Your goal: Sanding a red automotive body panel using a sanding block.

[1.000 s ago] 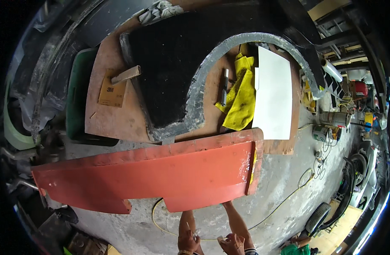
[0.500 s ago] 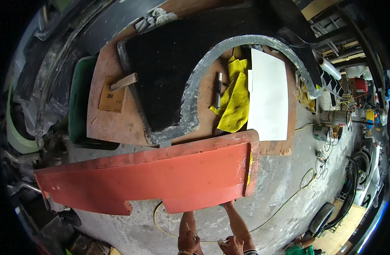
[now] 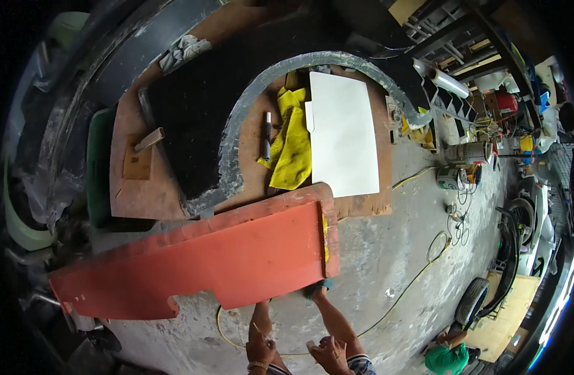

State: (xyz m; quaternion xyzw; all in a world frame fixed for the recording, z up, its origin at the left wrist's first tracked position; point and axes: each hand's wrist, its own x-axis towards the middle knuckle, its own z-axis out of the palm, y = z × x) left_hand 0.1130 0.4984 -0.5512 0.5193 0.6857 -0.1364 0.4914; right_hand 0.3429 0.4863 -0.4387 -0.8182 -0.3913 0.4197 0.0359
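My left hand [image 3: 259,351], with a band at its wrist, is near the lower edge. Its fingers are curled, and a thin pale sliver stands up by them. Beside it, my right hand [image 3: 332,354] is closed too, a small pale piece at its fingertips; I cannot make out its kind. Both hands are in front of my bare legs, apart from the red panel [image 3: 199,262]. That long painted panel has a notch in its near edge and yellow along its right end. Behind it lies a black panel [image 3: 196,125] with a rough grey curved arch.
The brown board [image 3: 355,206] bears a white sheet [image 3: 344,134], a yellow cloth [image 3: 291,144], a marker [image 3: 267,137] and sandpaper [image 3: 137,164]. A hose [image 3: 396,307] crosses the concrete floor. At right are a tyre [image 3: 472,301], cans [image 3: 448,178] and a person in green [image 3: 446,359].
The view has shifted right, so the panels and board appear further left. My hands stay low and closed in front of my legs. More of my right foot shows beside the red panel.
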